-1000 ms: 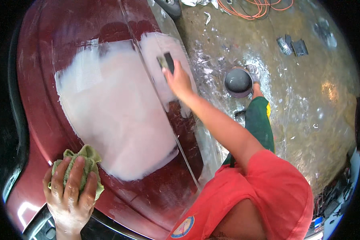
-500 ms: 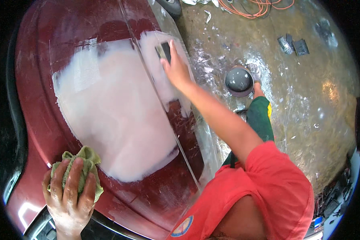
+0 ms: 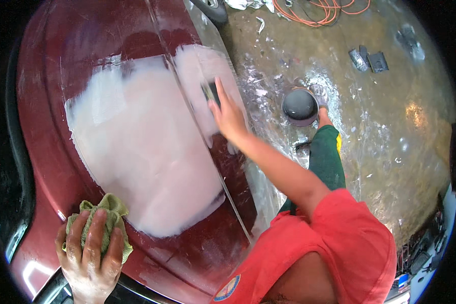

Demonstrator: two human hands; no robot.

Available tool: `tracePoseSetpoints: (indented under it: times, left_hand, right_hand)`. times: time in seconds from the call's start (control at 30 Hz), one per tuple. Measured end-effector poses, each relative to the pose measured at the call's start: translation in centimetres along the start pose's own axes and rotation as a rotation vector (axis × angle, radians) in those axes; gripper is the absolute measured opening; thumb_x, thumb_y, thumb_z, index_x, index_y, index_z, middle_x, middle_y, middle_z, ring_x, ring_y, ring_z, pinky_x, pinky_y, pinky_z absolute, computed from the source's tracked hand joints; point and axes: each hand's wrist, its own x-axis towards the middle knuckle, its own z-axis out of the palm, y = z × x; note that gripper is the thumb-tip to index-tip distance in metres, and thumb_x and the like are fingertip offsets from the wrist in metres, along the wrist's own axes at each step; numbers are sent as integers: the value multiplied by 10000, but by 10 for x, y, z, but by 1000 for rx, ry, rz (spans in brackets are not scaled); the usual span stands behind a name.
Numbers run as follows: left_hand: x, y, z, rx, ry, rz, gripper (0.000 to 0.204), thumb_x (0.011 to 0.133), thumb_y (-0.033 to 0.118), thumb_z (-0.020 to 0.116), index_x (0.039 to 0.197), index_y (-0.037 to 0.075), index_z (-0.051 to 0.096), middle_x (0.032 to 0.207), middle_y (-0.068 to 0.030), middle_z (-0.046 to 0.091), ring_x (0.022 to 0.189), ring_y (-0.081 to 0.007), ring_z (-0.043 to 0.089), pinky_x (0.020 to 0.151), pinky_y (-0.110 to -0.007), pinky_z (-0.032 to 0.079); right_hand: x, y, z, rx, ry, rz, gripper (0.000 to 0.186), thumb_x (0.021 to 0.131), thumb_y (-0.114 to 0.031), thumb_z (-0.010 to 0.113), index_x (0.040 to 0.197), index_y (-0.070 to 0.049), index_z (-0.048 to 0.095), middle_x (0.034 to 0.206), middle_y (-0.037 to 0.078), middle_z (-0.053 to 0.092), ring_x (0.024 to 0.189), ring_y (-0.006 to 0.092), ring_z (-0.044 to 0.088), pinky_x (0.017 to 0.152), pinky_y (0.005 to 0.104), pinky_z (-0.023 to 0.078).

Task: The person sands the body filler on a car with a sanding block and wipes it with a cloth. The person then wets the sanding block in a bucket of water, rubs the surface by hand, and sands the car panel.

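My left hand (image 3: 88,258) presses a crumpled green cloth (image 3: 111,205) against the dark red car panel (image 3: 40,157), with its fingers bent over the cloth. My right hand (image 3: 230,116) reaches out with a dark sanding block (image 3: 211,91) under its fingers. That block lies flat on a smaller pale filler patch (image 3: 192,58), to the right of the panel gap. Left of the gap spreads a larger whitish-pink filler patch (image 3: 147,142), smooth and cloudy. My palm and fingers hide part of the block.
On the wet, stained floor (image 3: 380,111) stands a dark round bucket (image 3: 300,105) beside my foot. Several dark flat pieces (image 3: 369,60) lie farther right. An orange hose (image 3: 324,15) coils at the back, near a tyre (image 3: 211,10). Clutter (image 3: 423,251) fills the lower right edge.
My right hand has slid the sanding block nearer to me along the smaller filler patch. The left hand stays on the cloth in the same place. The view has shifted slightly.
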Motion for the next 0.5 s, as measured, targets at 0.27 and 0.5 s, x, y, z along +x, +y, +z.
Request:
tracePoseSetpoints:
  times: [0.27,0.5]
  left_hand:
    - [7,2,-1,3,15,32,548,749,156,744,1251,148,524,1389,-119,545,1219,-391,543,954,-556,460]
    - [-6,0,0,3,-24,-32,574,705,139,758,1237,142,541,1383,-113,552,1208,-395,540,948,-543,461]
  right_hand:
    - [63,4,-5,28,105,-136,749,954,-177,603,1578,-160,190,1071,264,603,948,464,610,814,546,492]
    - [-43,9,4,113,43,-198,756,959,-166,597,1584,-171,173,1038,243,606,896,454,615,786,532,495]
